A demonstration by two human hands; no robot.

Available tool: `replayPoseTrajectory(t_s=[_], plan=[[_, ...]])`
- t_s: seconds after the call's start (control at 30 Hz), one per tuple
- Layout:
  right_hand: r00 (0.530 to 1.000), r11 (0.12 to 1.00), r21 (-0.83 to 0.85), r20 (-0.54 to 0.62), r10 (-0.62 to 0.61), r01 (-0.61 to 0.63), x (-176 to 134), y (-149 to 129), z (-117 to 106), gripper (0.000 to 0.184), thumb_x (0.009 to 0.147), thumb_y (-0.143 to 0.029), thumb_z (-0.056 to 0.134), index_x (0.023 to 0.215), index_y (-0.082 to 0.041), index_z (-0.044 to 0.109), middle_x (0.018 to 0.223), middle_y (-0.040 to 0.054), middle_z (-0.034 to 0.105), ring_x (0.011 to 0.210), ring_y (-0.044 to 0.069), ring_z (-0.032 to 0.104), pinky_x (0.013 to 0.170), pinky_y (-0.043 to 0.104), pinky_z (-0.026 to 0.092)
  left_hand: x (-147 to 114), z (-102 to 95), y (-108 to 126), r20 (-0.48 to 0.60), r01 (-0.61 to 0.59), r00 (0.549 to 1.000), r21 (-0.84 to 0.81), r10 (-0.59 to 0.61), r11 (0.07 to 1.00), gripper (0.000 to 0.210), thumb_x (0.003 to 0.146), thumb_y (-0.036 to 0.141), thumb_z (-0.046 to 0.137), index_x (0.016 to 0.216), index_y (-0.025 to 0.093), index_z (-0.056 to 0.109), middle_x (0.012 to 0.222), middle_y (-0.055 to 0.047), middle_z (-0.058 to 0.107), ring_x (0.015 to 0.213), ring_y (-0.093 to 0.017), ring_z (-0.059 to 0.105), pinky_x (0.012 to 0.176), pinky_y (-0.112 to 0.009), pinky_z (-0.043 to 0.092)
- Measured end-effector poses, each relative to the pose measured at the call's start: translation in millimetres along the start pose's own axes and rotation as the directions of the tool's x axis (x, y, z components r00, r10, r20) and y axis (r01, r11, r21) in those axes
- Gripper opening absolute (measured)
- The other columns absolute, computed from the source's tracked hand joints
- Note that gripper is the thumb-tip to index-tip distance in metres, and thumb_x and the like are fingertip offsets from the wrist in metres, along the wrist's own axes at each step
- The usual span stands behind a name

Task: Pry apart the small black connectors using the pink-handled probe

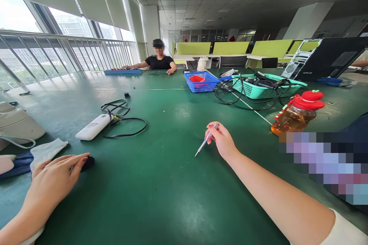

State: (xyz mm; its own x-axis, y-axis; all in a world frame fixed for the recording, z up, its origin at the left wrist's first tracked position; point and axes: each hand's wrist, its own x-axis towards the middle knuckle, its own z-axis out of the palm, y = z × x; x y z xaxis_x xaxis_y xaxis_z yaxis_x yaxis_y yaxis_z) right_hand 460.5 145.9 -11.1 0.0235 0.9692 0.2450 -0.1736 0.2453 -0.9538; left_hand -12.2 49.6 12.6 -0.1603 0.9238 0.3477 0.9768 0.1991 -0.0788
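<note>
Between the fingers and thumb of my right hand (220, 137) is a slim screwdriver (204, 144) with a pale translucent handle. Its metal tip slants down and left, close to the green tabletop. My left hand (56, 180) is low at the left, fingers long and nearly straight, with the thumb brought in near the index fingertip. At those fingertips a small black object (88, 163) is gripped; the hand covers part of it, and its kind cannot be made out. A white and blue cloth-like item (47, 151) lies just behind this hand.
Beyond my left hand lie a white power bank (93, 127) and a looped black cable (126, 135). Farther off are a blue basket (201, 87), a teal basket (255, 91) of cables, and a red-lidded bottle (296, 116). A person (159, 61) sits across the table.
</note>
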Motion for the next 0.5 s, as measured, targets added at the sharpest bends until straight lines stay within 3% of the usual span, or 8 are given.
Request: replayPoseTrajectory(t_s=[0.1,0.2,0.33,0.43,0.5], plan=[[1.0,1.0,0.011,-0.001,-0.002,0.002,0,0,0,0.034,0.076,-0.051,0.07,0.081,-0.022,0.053,0.058,-0.004,0.059,0.045,0.012,0.051,0.05,0.028,0.044,1,-1.4,-9,0.08,0.04,0.996,-0.12,-0.031,0.992,0.058,0.086,0.059,0.038,0.127,0.024,0.061,0.12,-0.008,0.068,0.115,-0.029,0.06,0.097,-0.044,0.047],[1.0,1.0,0.012,-0.004,-0.003,0.003,0,1,0,0.035,0.076,-0.052,0.07,0.081,-0.022,0.053,0.058,-0.0041,0.059,0.045,0.012,0.051,0.05,0.029,0.043,1,9.2,-34,0.091,-0.041,0.994,-0.247,0.066,0.968,0.074,0.08,0.058,0.048,0.143,0.021,0.043,0.137,-0.009,0.058,0.124,-0.031,0.053,0.102,-0.045,0.044],[1.0,1.0,0.02,-0.004,0.003,-0.003,1,1,-1,0.033,0.076,-0.05,0.07,0.081,-0.022,0.053,0.058,-0.0039,0.059,0.045,0.012,0.05,0.05,0.028,0.043,1,28.0,-63,0.121,-0.079,0.985,-0.307,0.121,0.948,0.067,0.077,0.054,0.051,0.136,0.021,0.052,0.137,-0.007,0.059,0.127,-0.031,0.052,0.108,-0.044,0.04],[1.0,1.0,0.018,-0.009,0.003,-0.003,1,2,-1,0.032,0.077,-0.049,0.07,0.081,-0.022,0.053,0.058,-0.0038,0.059,0.045,0.012,0.05,0.05,0.028,0.043,3,30.5,-69,0.233,0.03,0.972,-0.239,0.027,0.971,0.054,0.082,0.051,0.045,0.125,0.023,0.063,0.117,-0.006,0.07,0.104,-0.03,0.065,0.089,-0.04,0.052],[1.0,1.0,0.012,-0.008,0.001,-0.001,1,2,-1,0.033,0.076,-0.05,0.07,0.081,-0.022,0.053,0.059,-0.0038,0.059,0.046,0.012,0.051,0.049,0.028,0.044,4,28.3,-68,0.231,0.083,0.972,-0.175,-0.041,0.981,0.051,0.084,0.051,0.042,0.121,0.024,0.066,0.105,-0.007,0.073,0.093,-0.03,0.068,0.078,-0.038,0.055]])
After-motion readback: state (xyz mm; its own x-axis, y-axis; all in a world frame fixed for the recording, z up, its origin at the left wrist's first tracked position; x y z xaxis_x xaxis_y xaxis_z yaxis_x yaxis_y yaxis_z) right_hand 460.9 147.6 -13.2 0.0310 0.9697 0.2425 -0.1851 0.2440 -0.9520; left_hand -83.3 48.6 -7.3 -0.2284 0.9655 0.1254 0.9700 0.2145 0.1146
